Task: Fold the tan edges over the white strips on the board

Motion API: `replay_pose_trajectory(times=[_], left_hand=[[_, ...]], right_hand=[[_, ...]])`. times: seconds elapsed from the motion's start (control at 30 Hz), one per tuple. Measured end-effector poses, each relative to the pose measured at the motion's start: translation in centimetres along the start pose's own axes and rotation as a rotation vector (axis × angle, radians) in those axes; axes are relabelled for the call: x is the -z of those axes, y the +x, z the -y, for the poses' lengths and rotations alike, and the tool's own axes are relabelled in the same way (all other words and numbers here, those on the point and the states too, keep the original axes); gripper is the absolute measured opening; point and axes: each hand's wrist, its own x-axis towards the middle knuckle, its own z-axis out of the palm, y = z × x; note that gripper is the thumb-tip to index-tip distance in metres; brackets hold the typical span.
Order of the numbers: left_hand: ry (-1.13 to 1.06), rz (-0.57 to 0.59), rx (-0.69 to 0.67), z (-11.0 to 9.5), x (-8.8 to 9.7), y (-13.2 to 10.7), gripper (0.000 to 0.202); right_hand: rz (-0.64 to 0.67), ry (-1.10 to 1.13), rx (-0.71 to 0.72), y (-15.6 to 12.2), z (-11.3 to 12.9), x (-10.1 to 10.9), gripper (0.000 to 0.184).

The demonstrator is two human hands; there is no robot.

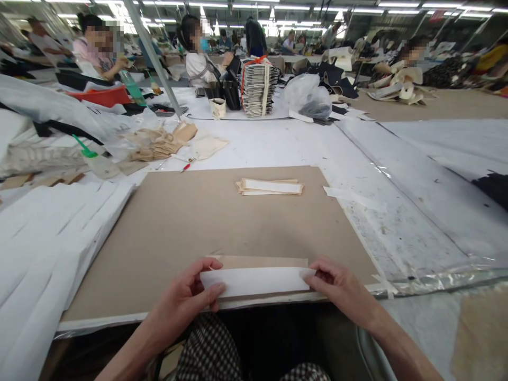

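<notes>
A long white strip is stretched level between my two hands at the near edge of the brown board. My left hand pinches its left end, thumb on top. At the other end my right hand grips the strip between thumb and fingers. Just behind and partly under it lies a tan strip, flat on the board. Farther back on the board rests a small stack of white and tan strips. Whether the strip is paper or fabric I cannot tell.
White layered sheets overlap the board's left side. Beyond it lie a green-nozzled bottle, a red-handled tool and tan pieces. A tied stack and a plastic bag stand farther off. Co-workers sit across the tables.
</notes>
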Motion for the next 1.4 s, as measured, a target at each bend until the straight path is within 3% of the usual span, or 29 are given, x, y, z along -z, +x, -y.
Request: replay_pose_trajectory(times=[0.27, 0.43, 0.63, 1.13, 1.4], left_hand=[[0.077, 0.064, 0.038, 0.5, 0.0, 1.5, 0.052], [0.065, 0.016, 0.078, 0.0, 0.4, 2.1, 0.05], [0.201, -0.014, -0.04, 1.0, 0.7, 3.2, 0.046], [0.198, 0.0, -0.027, 1.9, 0.4, 3.9, 0.042], [0.31, -0.017, -0.09, 1.9, 0.4, 3.3, 0.033]], right_hand=[[-0.037, -0.161, -0.017, 1.3, -1.3, -0.5, 0.032], [-0.038, -0.258, -0.023, 1.5, -0.9, -0.9, 0.034], [-0.065, -0.324, -0.032, 1.7, -0.5, -1.2, 0.033], [-0.132, -0.396, -0.023, 1.4, -0.5, -1.8, 0.027], [-0.155, -0.402, -0.016, 0.8, -1.1, -2.5, 0.031]])
